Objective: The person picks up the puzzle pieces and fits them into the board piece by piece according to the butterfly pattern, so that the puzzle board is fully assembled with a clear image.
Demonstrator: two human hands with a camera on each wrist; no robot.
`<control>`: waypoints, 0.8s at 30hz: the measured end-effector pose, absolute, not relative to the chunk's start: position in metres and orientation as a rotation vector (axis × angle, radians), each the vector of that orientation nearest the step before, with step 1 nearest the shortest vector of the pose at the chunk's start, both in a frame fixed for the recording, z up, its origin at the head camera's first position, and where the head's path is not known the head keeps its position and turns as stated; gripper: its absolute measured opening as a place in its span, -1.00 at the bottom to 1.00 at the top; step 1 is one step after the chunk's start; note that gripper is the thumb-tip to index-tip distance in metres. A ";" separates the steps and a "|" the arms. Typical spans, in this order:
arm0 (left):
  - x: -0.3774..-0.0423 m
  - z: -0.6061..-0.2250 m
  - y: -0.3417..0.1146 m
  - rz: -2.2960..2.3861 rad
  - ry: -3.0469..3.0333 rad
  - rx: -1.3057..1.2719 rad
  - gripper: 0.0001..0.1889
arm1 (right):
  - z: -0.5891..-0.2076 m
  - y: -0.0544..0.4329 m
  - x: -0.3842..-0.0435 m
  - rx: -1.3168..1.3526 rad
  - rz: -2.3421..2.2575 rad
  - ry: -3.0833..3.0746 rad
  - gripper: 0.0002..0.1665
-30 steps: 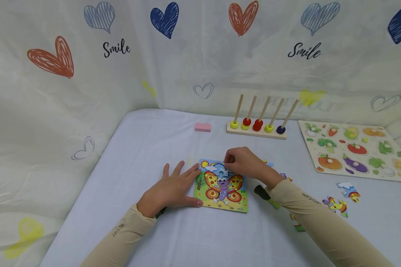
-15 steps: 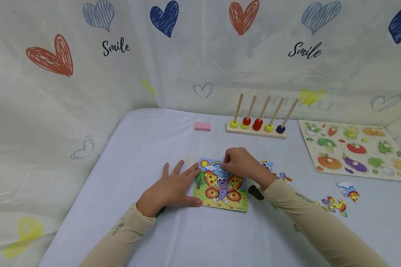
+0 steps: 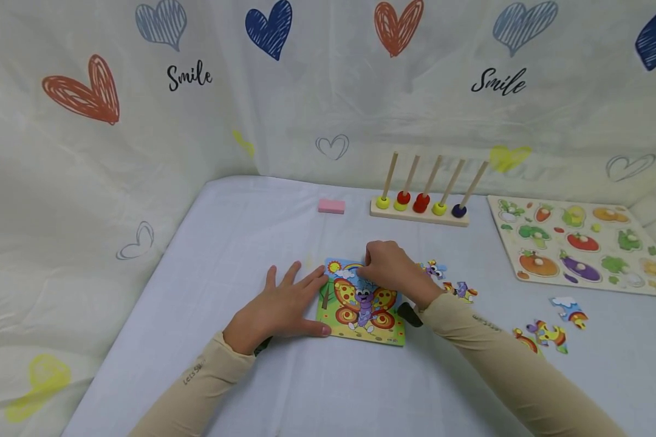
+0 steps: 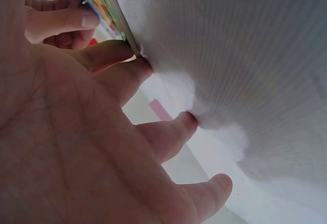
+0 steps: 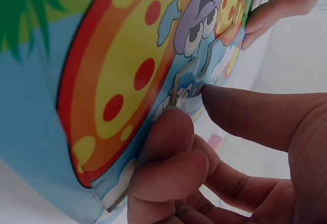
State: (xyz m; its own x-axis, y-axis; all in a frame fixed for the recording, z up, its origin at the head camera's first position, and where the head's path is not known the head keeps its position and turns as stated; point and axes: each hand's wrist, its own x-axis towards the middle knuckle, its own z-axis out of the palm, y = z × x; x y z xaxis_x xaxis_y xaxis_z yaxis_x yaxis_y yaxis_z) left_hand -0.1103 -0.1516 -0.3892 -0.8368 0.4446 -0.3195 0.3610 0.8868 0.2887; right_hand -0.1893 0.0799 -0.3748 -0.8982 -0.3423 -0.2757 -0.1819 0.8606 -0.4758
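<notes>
A square butterfly jigsaw puzzle point(image 3: 365, 315) lies on the cloth in front of me. My left hand point(image 3: 284, 312) rests at its left side with fingers spread, thumb near the lower left corner and index finger by the upper left. In the left wrist view, fingertips point(image 4: 188, 120) touch the cloth along the board's edge. My right hand point(image 3: 396, 267) is over the puzzle's top right part. The right wrist view shows its thumb and index finger pinching a small puzzle piece point(image 5: 188, 93) at a gap above the butterfly's head. Most of that piece is hidden by the fingers.
Several loose puzzle pieces point(image 3: 549, 335) lie to the right, some partly behind my right forearm. A wooden peg counter point(image 3: 420, 213) with coloured beads and a pink block point(image 3: 331, 207) stand at the back. A vegetable peg board point(image 3: 585, 247) lies at the far right.
My right wrist and forearm have swung a little to the left, uncovering more of the loose pieces behind them. The right fingertips stay at the puzzle's top; my left hand keeps its place.
</notes>
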 end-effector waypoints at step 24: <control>-0.109 -0.389 -0.148 0.324 2.661 0.584 0.05 | -0.366 0.120 -0.162 -0.416 -1.020 2.686 -0.81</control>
